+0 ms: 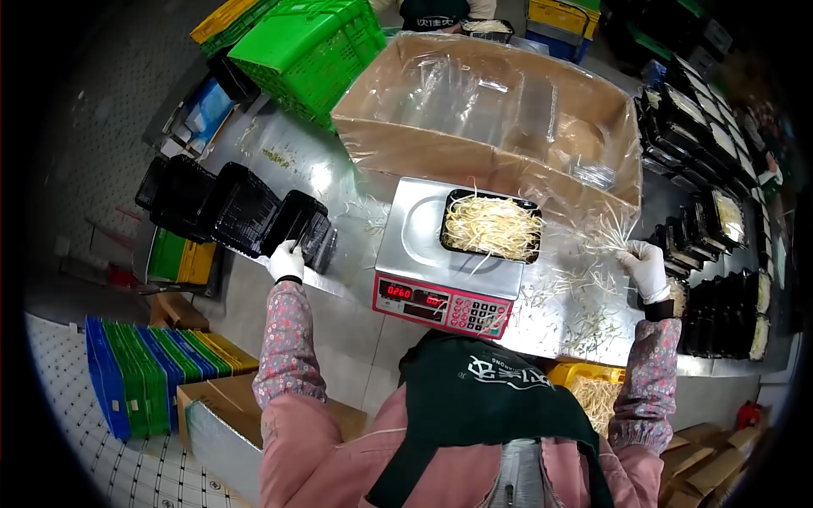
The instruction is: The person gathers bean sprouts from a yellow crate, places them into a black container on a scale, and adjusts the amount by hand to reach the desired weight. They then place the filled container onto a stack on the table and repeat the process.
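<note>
Holding sprouts [613, 234], the right hand [645, 270] hides their lower ends.

I count two gloved hands, one left hand [286, 261] and one right hand [645, 269], with one small bunch of bean sprouts [616, 233] at the right. I see one digital scale [449, 262] bearing one sprout-filled black tray [493, 226], and one plastic-lined cardboard carton [423, 155] on one bench [360, 269]. One large bright green crate [306, 59] sits at the upper left, and one yellow crate of sprouts [593, 394] below the bench. I make out several empty black trays [240, 207], dozens of packed black trays [724, 313] and several folded crates [148, 377]; overlap prevents exact counts.
</note>
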{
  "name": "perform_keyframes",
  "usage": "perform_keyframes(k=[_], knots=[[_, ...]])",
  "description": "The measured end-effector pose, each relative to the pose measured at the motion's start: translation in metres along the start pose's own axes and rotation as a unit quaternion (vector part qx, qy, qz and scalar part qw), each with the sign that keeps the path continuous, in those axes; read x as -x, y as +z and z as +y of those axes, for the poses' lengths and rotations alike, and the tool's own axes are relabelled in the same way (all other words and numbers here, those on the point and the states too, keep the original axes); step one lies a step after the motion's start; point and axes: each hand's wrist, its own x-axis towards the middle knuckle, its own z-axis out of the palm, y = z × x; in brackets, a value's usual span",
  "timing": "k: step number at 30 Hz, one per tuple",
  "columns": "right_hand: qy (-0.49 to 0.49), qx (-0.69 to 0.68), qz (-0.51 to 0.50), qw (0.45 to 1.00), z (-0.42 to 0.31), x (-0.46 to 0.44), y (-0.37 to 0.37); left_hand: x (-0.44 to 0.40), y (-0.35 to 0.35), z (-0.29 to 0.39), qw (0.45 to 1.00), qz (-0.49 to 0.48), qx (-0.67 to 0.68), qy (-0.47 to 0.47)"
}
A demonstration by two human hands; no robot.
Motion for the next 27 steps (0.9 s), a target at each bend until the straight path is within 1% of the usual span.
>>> perform_keyframes(k=[1,2,3,4,5,7,8,9,10,11,12,13,14,15,17,18,19,21,22,23,24,25,27], knots=[[-0.010,-0.021,0.004,1.000,-0.008,0.001,-0.001,0.005,-0.009,0.008,0.999,0.033,0.029,0.000],[-0.019,-0.041,0.011,0.999,-0.018,0.003,-0.002,0.009,-0.019,0.018,0.998,0.066,-0.015,-0.010],[-0.029,-0.061,0.020,0.998,-0.030,0.006,-0.005,0.008,-0.022,0.020,0.992,0.111,0.055,-0.011],[-0.020,-0.088,0.023,0.996,-0.045,0.010,-0.008,0.011,-0.029,0.031,0.979,0.176,0.096,0.032],[-0.037,-0.117,0.053,0.991,-0.063,0.016,-0.010,0.011,-0.038,0.044,0.958,0.240,0.138,0.074],[-0.074,-0.173,0.104,0.977,-0.105,0.030,-0.010,0.040,-0.073,0.114,0.890,0.309,0.222,0.250],[-0.103,-0.192,0.140,0.966,-0.126,0.038,-0.010,0.068,-0.100,0.160,0.876,0.270,0.229,0.328],[-0.172,-0.190,0.168,0.952,-0.140,0.042,-0.011,0.095,-0.115,0.202,0.855,0.230,0.232,0.404],[-0.200,-0.218,0.201,0.934,-0.153,0.046,-0.005,0.113,-0.109,0.230,0.818,0.186,0.253,0.483],[-0.228,-0.246,0.235,0.912,-0.162,0.049,0.000,0.137,-0.107,0.261,0.786,0.145,0.289,0.527],[-0.301,-0.251,0.233,0.890,-0.157,0.044,0.006,0.156,-0.109,0.281,0.765,0.081,0.254,0.587],[-0.304,-0.291,0.139,0.896,-0.167,0.042,0.012,0.172,-0.098,0.299,0.720,0.042,0.264,0.641],[-0.368,-0.082,0.103,0.920,-0.156,0.035,0.014,0.190,-0.096,0.312,0.714,-0.034,0.283,0.640],[-0.412,0.131,0.062,0.900,-0.145,0.030,0.017,0.202,-0.074,0.317,0.696,-0.050,0.278,0.660],[-0.339,0.313,0.028,0.887,-0.144,0.051,0.019,0.224,-0.070,0.329,0.685,-0.055,0.221,0.692],[-0.287,0.294,0.020,0.912,-0.140,0.059,0.014,0.229,-0.064,0.331,0.686,-0.067,0.217,0.692],[-0.282,0.300,0.067,0.909,-0.136,0.068,0.008,0.234,-0.058,0.332,0.687,-0.082,0.213,0.690],[-0.225,0.207,0.169,0.937,-0.116,0.076,0.008,0.243,-0.050,0.337,0.674,-0.103,0.256,0.685],[-0.196,0.128,0.142,0.962,-0.083,0.074,0.009,0.250,-0.046,0.342,0.667,-0.101,0.254,0.692],[-0.116,0.002,0.109,0.987,-0.045,0.069,0.017,0.256,-0.044,0.347,0.661,-0.099,0.253,0.699],[-0.076,-0.056,0.086,0.992,-0.005,0.060,0.022,0.259,-0.047,0.352,0.637,-0.107,0.302,0.701],[-0.037,-0.112,0.062,0.991,0.030,0.051,0.025,0.261,-0.057,0.359,0.635,-0.136,0.280,0.707],[-0.034,-0.099,0.170,0.980,0.073,0.041,0.026,0.247,-0.074,0.357,0.635,-0.078,0.287,0.713]])
